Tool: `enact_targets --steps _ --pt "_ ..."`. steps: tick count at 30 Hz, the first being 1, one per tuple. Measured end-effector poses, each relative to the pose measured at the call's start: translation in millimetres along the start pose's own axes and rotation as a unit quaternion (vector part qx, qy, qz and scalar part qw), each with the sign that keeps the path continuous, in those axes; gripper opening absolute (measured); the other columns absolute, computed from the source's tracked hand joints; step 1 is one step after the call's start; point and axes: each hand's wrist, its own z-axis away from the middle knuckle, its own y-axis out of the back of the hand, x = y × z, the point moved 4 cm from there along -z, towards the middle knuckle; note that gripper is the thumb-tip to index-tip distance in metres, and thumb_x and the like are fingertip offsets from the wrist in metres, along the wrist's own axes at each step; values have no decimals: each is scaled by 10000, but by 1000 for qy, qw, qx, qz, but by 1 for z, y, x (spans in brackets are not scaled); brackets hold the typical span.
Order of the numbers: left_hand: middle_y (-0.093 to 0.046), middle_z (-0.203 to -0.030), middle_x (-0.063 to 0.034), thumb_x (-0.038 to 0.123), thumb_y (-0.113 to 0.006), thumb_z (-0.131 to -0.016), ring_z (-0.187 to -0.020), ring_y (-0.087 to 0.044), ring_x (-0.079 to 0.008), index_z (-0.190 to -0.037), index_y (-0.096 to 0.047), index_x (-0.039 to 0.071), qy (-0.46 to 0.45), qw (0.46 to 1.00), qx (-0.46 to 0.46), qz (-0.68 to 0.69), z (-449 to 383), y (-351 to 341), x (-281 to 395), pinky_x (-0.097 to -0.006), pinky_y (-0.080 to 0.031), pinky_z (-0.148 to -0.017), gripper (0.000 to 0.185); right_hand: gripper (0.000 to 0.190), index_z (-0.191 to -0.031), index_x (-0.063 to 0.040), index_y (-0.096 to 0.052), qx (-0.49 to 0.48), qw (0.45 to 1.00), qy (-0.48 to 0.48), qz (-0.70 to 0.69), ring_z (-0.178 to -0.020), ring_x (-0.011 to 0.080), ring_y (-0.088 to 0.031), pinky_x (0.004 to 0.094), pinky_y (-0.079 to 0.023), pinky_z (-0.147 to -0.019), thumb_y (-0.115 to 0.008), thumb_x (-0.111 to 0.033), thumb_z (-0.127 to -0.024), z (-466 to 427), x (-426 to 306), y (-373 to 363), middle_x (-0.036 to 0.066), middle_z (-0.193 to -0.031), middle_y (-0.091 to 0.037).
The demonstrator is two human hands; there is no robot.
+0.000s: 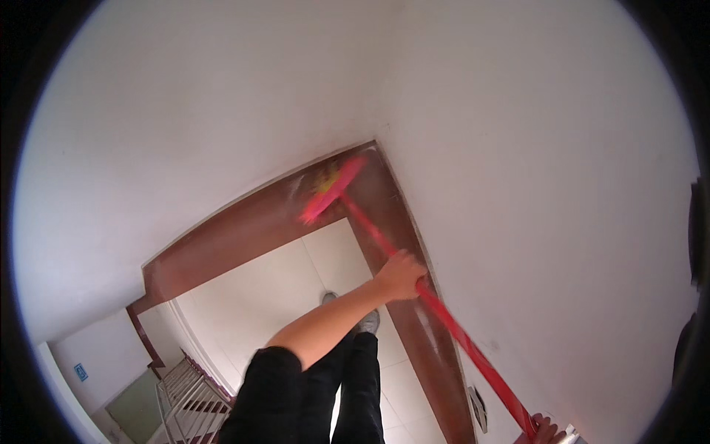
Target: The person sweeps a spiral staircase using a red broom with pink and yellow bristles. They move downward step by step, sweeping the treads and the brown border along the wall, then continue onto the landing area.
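My left hand [400, 275] is wrapped around the middle of a long red broom handle [463, 338]. Lower right, at the picture's rim, my right hand [544, 428] grips the handle's upper end and is partly cut off. At the far end the pink broom head [335, 191], with pink and yellow bristles, is blurred. It lies tilted over the reddish-brown baseboard [238, 230], close to the corner of two white walls. Whether the bristles touch the baseboard cannot be seen clearly.
Pale floor tiles [266, 283] lie under my grey shoes [369, 322]. At lower left, a stairwell has a metal railing [188, 399], and a blue sign [81, 372] hangs on the wall there. A wall fixture [477, 409] sits low on the right wall [543, 222].
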Motion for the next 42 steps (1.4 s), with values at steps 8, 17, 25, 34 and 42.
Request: enact_targets --steps 8,17,25,34,42 --pt "-665 -805 -122 315 -674 -646 -832 -631 -304 -718 -687 94 100 989 -88 -59 38 28 -67 -406 -483 -764 233 150 -766 -90 -404 -174 975 -141 0 -725 206 -403 412 -362 -1002 -391 -92 -915 -21 73 -46 44 -670 -355" --pt "-623 -718 -111 172 -684 -591 -802 -594 -312 -687 -636 98 1 992 96 84 -21 7 4 -428 -462 -750 131 296 -629 -116 -429 -30 999 12 12 -827 294 -539 627 -303 -1024 -540 -237 -876 -10 1 -6 21 -589 -361" --pt "-657 -775 -133 278 -656 -675 -857 -617 -341 -710 -674 100 140 989 -32 -35 22 40 -59 -454 -493 -760 183 186 -746 -79 -386 -195 971 -135 -16 -669 168 -359 400 -379 -957 -377 -113 -929 -45 61 -80 34 -640 -316" --pt "-640 -761 -74 127 -640 -642 -826 -584 -276 -672 -629 134 22 996 7 89 -10 29 3 -401 -464 -793 32 285 -635 -152 -399 -65 996 16 64 -686 212 -388 564 -359 -977 -534 -259 -862 8 2 -36 4 -589 -301" --pt "-655 -783 -170 283 -645 -703 -808 -617 -373 -687 -645 74 129 990 -56 -20 35 44 -51 -479 -485 -777 209 202 -729 -108 -355 -158 982 -102 17 -649 173 -334 399 -355 -894 -407 -132 -922 -38 52 -78 10 -613 -288"
